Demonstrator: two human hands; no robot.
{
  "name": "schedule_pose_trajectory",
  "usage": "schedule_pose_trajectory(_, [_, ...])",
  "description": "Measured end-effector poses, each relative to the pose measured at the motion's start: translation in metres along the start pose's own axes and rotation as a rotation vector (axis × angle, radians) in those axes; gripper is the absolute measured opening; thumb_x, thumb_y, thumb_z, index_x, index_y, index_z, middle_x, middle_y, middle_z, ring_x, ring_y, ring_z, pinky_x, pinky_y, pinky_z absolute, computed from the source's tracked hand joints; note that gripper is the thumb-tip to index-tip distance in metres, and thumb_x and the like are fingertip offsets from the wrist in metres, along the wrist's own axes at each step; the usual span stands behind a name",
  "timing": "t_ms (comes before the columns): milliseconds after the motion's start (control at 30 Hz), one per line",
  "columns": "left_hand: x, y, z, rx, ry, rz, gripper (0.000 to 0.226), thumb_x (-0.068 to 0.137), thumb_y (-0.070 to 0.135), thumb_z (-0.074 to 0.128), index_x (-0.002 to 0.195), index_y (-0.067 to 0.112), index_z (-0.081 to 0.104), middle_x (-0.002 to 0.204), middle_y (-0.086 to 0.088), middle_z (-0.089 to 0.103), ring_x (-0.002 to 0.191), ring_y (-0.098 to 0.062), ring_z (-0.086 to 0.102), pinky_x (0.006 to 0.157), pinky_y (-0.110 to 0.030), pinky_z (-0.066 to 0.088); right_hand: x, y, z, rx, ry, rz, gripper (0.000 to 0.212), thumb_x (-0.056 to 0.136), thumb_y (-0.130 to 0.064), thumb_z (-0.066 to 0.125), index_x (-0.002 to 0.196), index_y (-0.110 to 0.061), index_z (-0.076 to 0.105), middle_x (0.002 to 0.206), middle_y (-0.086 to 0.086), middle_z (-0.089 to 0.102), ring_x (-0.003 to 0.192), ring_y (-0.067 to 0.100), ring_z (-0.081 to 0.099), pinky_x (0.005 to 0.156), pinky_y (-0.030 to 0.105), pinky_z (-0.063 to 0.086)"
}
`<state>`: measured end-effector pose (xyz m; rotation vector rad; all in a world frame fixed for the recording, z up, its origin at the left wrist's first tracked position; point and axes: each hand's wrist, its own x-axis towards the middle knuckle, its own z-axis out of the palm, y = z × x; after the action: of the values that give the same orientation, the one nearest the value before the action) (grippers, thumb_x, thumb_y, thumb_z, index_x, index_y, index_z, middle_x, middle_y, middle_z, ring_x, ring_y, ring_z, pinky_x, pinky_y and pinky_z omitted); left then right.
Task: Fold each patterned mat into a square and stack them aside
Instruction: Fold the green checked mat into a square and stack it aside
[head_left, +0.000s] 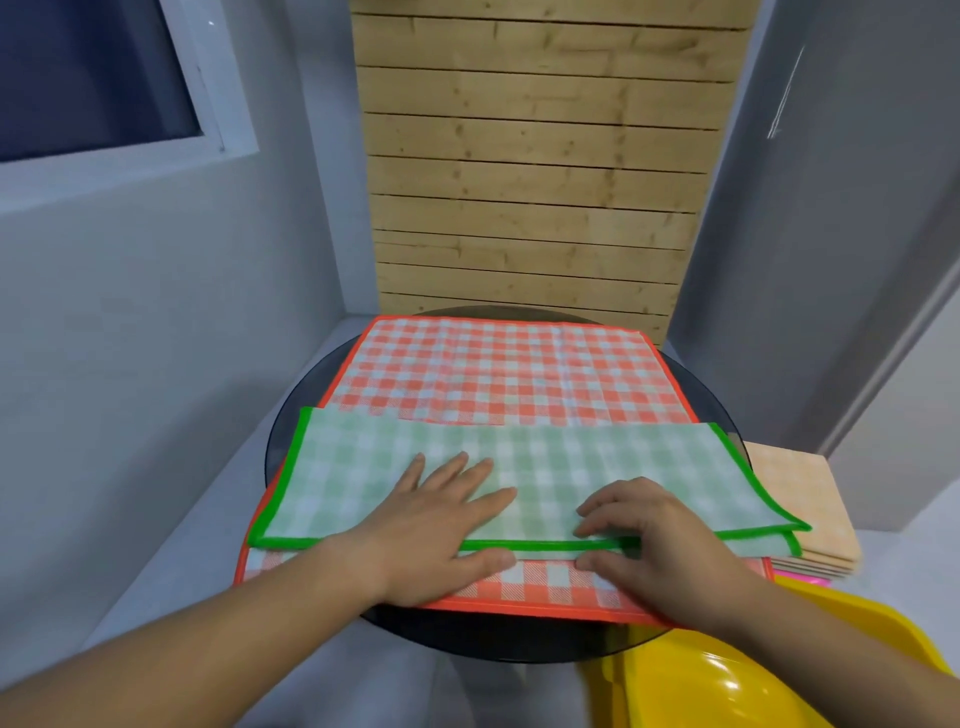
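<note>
A green checked mat (561, 462) with a green border lies folded in half into a long strip across the near part of an orange checked mat (498, 374). The orange mat lies spread flat on a round dark table (291, 415). My left hand (441, 519) rests flat on the green mat's left half, fingers straight and spread. My right hand (649, 530) sits at the strip's near edge, right of centre, its fingers curled on top and its thumb at the doubled edge, pinching the layers.
A stack of folded mats (800, 499), peach checked on top with pink below, lies to the right of the table. A yellow plastic chair (727, 670) stands at the lower right. A wooden slat wall rises behind the table, grey walls on both sides.
</note>
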<state>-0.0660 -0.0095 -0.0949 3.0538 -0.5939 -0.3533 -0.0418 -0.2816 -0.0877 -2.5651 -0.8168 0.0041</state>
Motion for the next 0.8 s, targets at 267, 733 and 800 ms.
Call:
schedule_pose_trajectory(267, [0.009, -0.021, -0.015, -0.100, 0.046, -0.191, 0.079, 0.094, 0.077, 0.020, 0.161, 0.037, 0.005, 0.169, 0.002, -0.011, 0.154, -0.015, -0.016, 0.124, -0.040, -0.002, 0.002, -0.002, 0.004, -0.023, -0.005, -0.040, 0.017, 0.087, -0.050, 0.065, 0.096, -0.039, 0.075, 0.105, -0.031, 0.054, 0.109, -0.007, 0.043, 0.090, 0.012, 0.038])
schedule_pose_trajectory(733, [0.011, -0.052, -0.040, -0.018, 0.040, -0.387, 0.066, 0.093, 0.073, 0.034, 0.152, 0.043, 0.032, 0.144, -0.004, 0.042, 0.134, -0.025, 0.034, 0.113, -0.044, 0.027, 0.049, 0.019, -0.017, -0.293, 0.220, -0.118, 0.007, 0.079, -0.020, 0.077, 0.076, -0.027, 0.075, 0.069, -0.008, 0.052, 0.062, 0.013, 0.049, 0.057, 0.027, 0.035])
schedule_pose_trajectory(800, [0.007, -0.047, -0.046, -0.111, 0.012, -0.418, 0.057, 0.092, 0.070, 0.042, 0.142, 0.043, 0.043, 0.134, -0.003, 0.045, 0.125, -0.023, 0.041, 0.104, -0.043, 0.039, 0.064, 0.028, -0.021, -0.255, 0.211, -0.041, 0.007, 0.083, -0.018, 0.073, 0.079, -0.024, 0.075, 0.071, -0.007, 0.058, 0.066, 0.017, 0.055, 0.059, 0.029, 0.041])
